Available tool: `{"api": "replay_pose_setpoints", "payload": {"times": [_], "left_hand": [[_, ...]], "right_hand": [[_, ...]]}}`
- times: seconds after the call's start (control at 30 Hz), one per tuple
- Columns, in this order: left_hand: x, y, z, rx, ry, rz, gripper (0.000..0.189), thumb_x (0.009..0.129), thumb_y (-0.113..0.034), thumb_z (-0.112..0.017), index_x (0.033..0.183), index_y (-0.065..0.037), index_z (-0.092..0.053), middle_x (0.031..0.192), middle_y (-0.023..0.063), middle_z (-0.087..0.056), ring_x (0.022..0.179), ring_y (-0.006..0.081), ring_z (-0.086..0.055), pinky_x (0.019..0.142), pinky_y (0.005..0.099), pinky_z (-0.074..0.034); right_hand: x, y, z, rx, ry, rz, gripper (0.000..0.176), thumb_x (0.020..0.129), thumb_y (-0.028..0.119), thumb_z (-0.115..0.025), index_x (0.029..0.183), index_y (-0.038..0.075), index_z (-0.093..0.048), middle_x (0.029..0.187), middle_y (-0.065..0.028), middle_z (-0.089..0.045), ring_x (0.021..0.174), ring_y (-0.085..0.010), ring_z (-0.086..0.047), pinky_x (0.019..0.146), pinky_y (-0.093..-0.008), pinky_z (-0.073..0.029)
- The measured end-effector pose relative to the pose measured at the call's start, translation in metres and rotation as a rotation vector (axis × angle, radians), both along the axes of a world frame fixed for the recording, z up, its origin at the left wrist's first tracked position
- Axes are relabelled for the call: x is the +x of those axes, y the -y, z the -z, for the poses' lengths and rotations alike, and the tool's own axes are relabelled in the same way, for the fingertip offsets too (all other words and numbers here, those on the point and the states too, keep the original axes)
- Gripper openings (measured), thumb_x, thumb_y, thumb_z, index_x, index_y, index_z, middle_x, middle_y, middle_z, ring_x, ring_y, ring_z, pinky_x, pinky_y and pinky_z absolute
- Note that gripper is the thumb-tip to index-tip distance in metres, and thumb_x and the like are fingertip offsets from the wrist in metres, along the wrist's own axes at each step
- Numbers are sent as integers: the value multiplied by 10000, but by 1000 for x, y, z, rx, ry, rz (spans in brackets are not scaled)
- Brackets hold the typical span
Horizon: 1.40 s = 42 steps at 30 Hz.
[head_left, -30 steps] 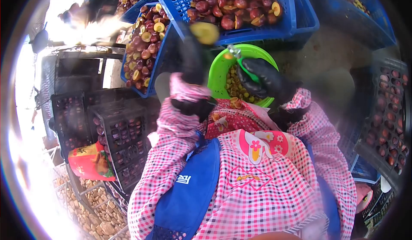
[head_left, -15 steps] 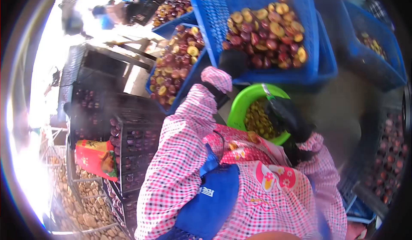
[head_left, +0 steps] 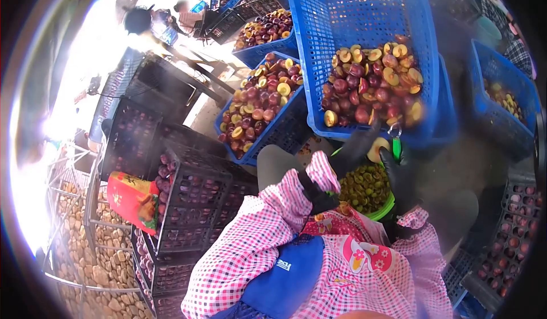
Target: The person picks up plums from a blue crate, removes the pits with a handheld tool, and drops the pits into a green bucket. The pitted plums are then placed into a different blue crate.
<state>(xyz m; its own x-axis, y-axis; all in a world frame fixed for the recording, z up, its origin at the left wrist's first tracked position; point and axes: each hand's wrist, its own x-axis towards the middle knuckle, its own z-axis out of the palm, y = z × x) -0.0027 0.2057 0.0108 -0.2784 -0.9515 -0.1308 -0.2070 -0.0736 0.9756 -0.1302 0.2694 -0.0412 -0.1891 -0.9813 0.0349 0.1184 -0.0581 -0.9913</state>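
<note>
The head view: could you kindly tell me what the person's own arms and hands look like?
The left hand and right hand wear black gloves. The loose sleeves are pink-and-white check with dark squares, ending in flared cuffs; a black band crosses the left one.

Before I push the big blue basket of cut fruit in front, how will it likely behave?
The blue basket is probably heaviest at its near end, where the cut fruit gathers. Those pieces look loose and glossy, so they may slide if it tips.
</note>
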Motion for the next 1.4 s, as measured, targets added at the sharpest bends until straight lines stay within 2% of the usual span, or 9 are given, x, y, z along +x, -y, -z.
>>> {"api": "replay_pose_setpoints", "payload": {"times": [0.07, 0.13, 0.27, 0.33, 0.63, 0.87, 1.07, 1.27, 1.4], "left_hand": [[7, -10, 34, -324, 24, 64, 530, 1019, -479, -310, 1060, -38, -602, 1006, 44, -611, 852, 88, -545, 771, 246, -468], [7, -25, 21, 21, -351, 243, 557, 1006, -518, -314, 1046, -38, -595, 936, 30, -594, 791, 93, -538, 719, 251, -470], [43, 4, 70, 198, -473, 188, 629, 977, -603, -259, 932, -65, -582, 697, -4, -547, 539, 72, -465, 480, 214, -346], [34, -8, 26, 298, -402, -77, 714, 944, -673, -218, 943, -63, -590, 682, 15, -546, 486, 98, -459, 430, 226, -332], [42, -8, 25, 174, -121, -88, 802, 936, -680, -217, 923, 2, -637, 819, 102, -667, 698, 167, -654, 619, 267, -532], [38, -3, 19, 18, -147, -148, 788, 947, -659, -227, 979, 19, -628, 850, 110, -673, 735, 175, -665, 676, 279, -549], [37, 19, 33, 314, -278, -63, 758, 963, -635, -211, 1002, -1, -624, 838, 92, -673, 760, 168, -664, 701, 286, -544], [35, 22, 5, 364, 39, 327, 837, 933, -689, -144, 972, -2, -620, 873, 86, -656, 743, 147, -627, 674, 267, -507], [20, 8, 20, 276, -255, 176, 831, 905, -728, -167, 933, -29, -615, 786, 59, -641, 685, 142, -606, 630, 242, -491]], "right_hand": [[3, 0, 0, 64, -172, -11, 306, 949, 278, -576, 1109, 19, -557, 979, -49, -586, 861, -118, -558, 729, -307, -464], [1, -2, 1, 58, 8, 10, 325, 939, 307, -586, 1066, 7, -579, 887, -52, -597, 787, -122, -569, 680, -317, -464], [-1, -2, -10, 315, 40, -94, 340, 933, 347, -588, 997, 13, -595, 723, -87, -620, 648, -252, -608, 610, -387, -461], [4, -1, 0, 96, -179, -51, 336, 934, 357, -580, 987, 26, -596, 754, -123, -628, 662, -294, -614, 611, -398, -461], [14, -9, 1, -158, -645, -170, 335, 899, 388, -597, 874, 55, -621, 684, -161, -615, 611, -365, -588, 557, -452, -446], [14, -11, -2, -148, -607, -193, 317, 897, 369, -606, 879, 52, -620, 685, -156, -617, 610, -359, -588, 558, -448, -446], [8, -15, -11, -171, -634, -145, 315, 900, 352, -607, 874, 39, -621, 686, -160, -616, 624, -353, -593, 579, -426, -452], [-3, -16, -17, -87, -346, -360, 310, 911, 310, -587, 885, 3, -621, 737, -193, -621, 646, -357, -594, 593, -419, -451], [-1, -16, -11, -133, -602, -200, 322, 913, 318, -586, 842, 4, -592, 664, -194, -585, 602, -369, -576, 556, -438, -435]]}}
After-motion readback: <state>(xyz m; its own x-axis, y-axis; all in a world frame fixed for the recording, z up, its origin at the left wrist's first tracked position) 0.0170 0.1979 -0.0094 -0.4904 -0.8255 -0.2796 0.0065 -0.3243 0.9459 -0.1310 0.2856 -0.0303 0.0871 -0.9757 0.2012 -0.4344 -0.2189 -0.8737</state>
